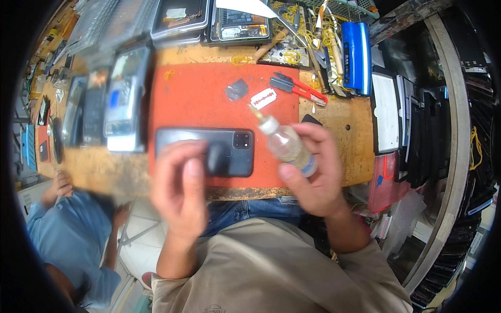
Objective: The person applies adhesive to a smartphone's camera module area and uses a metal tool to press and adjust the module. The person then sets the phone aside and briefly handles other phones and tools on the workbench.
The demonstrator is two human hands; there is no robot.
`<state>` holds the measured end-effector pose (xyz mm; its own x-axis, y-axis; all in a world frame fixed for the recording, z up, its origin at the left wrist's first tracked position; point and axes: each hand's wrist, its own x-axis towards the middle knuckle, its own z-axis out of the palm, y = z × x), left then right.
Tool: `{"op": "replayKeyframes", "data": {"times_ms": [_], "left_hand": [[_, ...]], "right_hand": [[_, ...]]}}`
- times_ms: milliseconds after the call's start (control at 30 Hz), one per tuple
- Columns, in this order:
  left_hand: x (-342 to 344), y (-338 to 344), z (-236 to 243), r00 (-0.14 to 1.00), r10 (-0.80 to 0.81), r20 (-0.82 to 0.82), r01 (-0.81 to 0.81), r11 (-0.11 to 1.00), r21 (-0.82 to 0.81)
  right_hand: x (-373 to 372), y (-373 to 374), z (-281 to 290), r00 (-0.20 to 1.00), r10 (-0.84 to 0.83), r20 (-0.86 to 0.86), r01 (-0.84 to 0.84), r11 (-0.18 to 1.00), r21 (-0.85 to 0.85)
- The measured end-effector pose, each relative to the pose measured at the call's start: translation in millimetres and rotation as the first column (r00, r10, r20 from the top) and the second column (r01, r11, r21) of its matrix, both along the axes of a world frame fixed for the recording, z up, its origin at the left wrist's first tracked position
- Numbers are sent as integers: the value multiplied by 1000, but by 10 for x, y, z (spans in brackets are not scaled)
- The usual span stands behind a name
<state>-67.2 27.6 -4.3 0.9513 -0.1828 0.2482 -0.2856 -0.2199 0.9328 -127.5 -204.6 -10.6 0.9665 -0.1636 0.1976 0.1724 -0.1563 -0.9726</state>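
My right hand is closed round a small clear plastic bottle with a white collar and a narrow yellowish tip. The bottle tilts, its tip pointing up and left. My left hand hovers over the near left part of a dark phone, its fingers loosely curled and the thumb apart, slightly blurred. I see nothing clearly held in it; a dark blurred oval shows by its fingertips. The phone lies back up, its camera block at the upper right corner. Beyond the bottle are a white razor blade and a dark film scrap.
The phone rests on an orange mat. A red-and-black cutter lies at its far right. Tools, yellow wire and a blue case stand at the back right. Phone stacks line the left. A person in blue sits at lower left.
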Motion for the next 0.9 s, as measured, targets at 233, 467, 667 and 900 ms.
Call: {"op": "replayKeyframes", "data": {"times_ms": [233,467,667,900], "left_hand": [[132,464,-125,952,26,304,-162,888,431],[109,553,-221,912,14,409,-219,862,458],[136,531,-242,894,3,448,-242,844,479],[145,521,-242,885,-4,465,-259,826,500]], "right_hand": [[-298,-452,85,993,-50,-104,35,989,-145],[-242,-433,51,990,-57,-128,42,992,-120],[-186,-464,107,992,-32,-121,8,980,-199],[-110,-426,139,995,3,-104,-30,965,-262]]}}
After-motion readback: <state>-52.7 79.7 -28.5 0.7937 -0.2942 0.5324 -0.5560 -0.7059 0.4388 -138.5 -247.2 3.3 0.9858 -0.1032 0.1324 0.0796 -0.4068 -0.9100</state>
